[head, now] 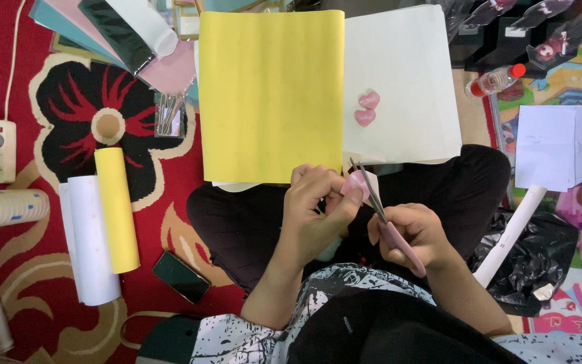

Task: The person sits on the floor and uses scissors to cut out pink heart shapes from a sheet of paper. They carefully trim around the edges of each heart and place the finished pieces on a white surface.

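Seen from the head camera, the person sits cross-legged on a red patterned carpet (28, 317), both hands raised over the lap. The left hand (314, 212) pinches a small pink piece (357, 183) between thumb and fingertips, fingers curled closed around it. The right hand (409, 236) is wrapped around the pink handles of a pair of scissors (375, 205); its blades point up toward the pink piece and lie against its right edge, though whether they are parted cannot be told.

Just beyond the hands, a yellow sheet (271, 94) lies flat on the carpet, and a white sheet (405, 61) lies touching its right edge. On the white sheet, two pink heart shapes (367, 108) sit one above the other, touching.

Toward the left edge of the carpet lie a yellow roll (117, 209) and a white roll (89, 239) side by side, with a dark phone (180, 276) near their lower ends. A power strip (1, 149) lies at the far left edge. At the right, a clear bottle with a red cap (496, 81) lies near the white sheet's upper corner, a white paper (550, 147) rests on a colourful mat, and a white tube (512, 232) leans across a black plastic bag (540, 263).
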